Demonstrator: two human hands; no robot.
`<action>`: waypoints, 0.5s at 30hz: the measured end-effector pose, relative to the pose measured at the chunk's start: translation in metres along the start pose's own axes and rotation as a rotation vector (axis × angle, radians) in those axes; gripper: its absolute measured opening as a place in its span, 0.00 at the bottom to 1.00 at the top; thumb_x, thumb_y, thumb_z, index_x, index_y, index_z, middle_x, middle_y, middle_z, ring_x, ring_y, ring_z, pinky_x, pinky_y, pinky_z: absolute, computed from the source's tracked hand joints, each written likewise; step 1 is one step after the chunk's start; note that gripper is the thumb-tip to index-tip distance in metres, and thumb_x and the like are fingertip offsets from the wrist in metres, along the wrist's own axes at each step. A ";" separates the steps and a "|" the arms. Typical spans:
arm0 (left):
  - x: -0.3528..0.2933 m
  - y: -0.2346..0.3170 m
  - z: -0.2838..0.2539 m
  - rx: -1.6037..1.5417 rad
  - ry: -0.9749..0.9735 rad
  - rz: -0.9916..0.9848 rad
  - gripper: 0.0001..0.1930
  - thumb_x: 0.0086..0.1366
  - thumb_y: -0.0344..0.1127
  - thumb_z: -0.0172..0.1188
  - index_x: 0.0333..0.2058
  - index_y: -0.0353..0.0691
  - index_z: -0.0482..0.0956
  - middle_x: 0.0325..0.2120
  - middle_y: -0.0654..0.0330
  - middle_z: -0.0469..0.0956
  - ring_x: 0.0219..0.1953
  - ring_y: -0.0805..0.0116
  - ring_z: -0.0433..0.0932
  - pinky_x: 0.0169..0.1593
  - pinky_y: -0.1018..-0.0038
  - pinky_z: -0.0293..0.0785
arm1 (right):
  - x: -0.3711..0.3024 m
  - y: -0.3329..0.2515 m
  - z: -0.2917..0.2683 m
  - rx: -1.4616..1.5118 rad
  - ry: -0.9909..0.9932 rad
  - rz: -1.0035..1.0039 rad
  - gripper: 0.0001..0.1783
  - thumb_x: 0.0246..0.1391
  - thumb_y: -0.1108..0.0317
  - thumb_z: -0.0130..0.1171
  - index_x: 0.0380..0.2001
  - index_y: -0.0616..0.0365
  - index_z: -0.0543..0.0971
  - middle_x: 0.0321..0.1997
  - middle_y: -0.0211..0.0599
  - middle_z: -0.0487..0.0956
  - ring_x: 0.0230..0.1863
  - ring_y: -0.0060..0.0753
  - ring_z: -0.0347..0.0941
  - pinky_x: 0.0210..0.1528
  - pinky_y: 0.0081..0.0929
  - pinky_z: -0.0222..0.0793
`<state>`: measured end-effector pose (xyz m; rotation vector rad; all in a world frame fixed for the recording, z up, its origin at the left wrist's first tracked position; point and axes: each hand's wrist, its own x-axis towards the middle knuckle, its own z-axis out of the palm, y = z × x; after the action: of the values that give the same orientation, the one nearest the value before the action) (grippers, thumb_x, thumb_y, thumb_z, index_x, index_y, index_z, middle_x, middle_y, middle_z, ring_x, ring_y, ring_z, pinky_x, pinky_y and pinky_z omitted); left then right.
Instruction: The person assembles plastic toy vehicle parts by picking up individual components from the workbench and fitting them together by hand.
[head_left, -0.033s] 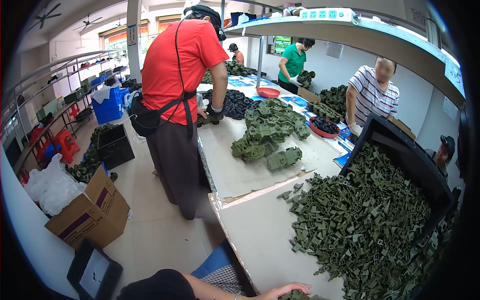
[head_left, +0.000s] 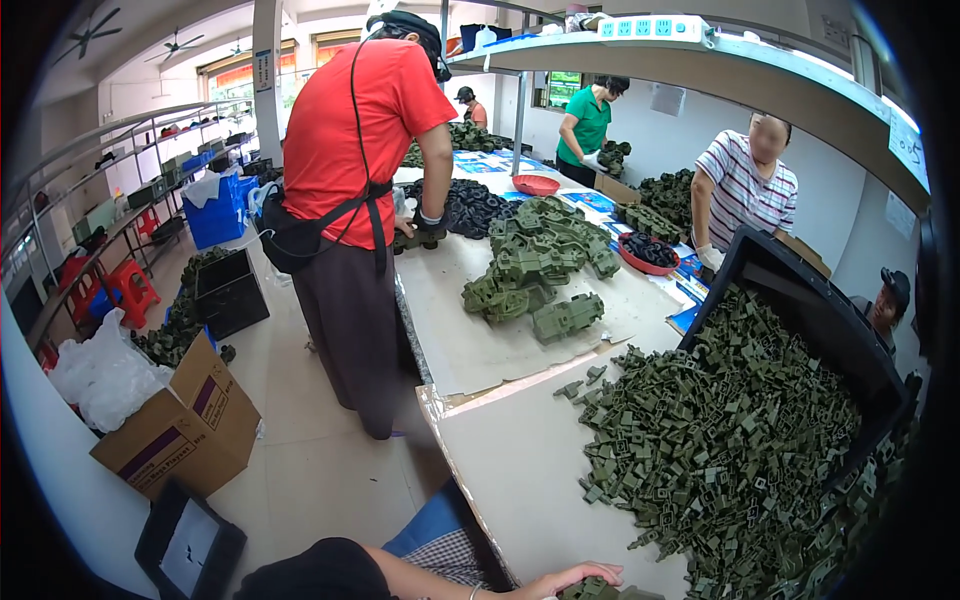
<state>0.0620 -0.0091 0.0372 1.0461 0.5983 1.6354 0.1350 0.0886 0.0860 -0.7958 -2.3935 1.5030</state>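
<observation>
My left hand (head_left: 572,580) comes in at the lower edge, with its forearm reaching across from the left. Its fingers are bent over a dark green plastic part (head_left: 592,590), which the frame edge partly cuts off. Just beyond the hand, a large heap of small green plastic pieces (head_left: 720,440) spreads over the pale board (head_left: 520,460). The heap spills from a tipped black bin (head_left: 800,310) on the right. My right hand is out of view.
Bigger green moulded parts (head_left: 545,250) are piled farther up the table, beside black pieces (head_left: 475,207) and a red bowl (head_left: 650,258). A person in red (head_left: 365,140) stands left of the table; others work beyond. A cardboard box (head_left: 185,430) sits on the floor at left.
</observation>
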 end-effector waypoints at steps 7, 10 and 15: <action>0.016 -0.005 -0.028 0.011 -0.070 -0.227 0.34 0.57 0.39 0.57 0.59 0.40 0.50 0.56 0.55 0.57 0.56 0.64 0.59 0.58 0.69 0.55 | -0.028 -0.001 -0.001 -0.028 -0.034 0.087 0.16 0.45 0.69 0.52 0.40 0.62 0.73 0.37 0.54 0.74 0.39 0.52 0.71 0.40 0.36 0.65; 0.019 -0.039 -0.076 -0.455 -0.196 -0.173 0.43 0.54 0.43 0.60 0.62 0.47 0.42 0.59 0.55 0.53 0.57 0.64 0.57 0.60 0.69 0.50 | -0.055 0.006 -0.001 -0.027 -0.042 0.202 0.17 0.45 0.69 0.52 0.40 0.63 0.72 0.37 0.54 0.74 0.39 0.52 0.71 0.41 0.36 0.65; 0.009 0.001 -0.073 -0.278 -0.163 -0.397 0.36 0.59 0.40 0.55 0.60 0.40 0.44 0.53 0.47 0.60 0.46 0.61 0.71 0.48 0.66 0.70 | -0.100 0.002 0.016 0.057 0.123 0.279 0.19 0.47 0.68 0.52 0.44 0.64 0.71 0.42 0.51 0.74 0.42 0.46 0.71 0.46 0.35 0.64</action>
<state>-0.0014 0.0076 0.0049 0.7872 0.4229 1.2306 0.2119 0.0222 0.0879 -1.2123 -2.2120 1.5588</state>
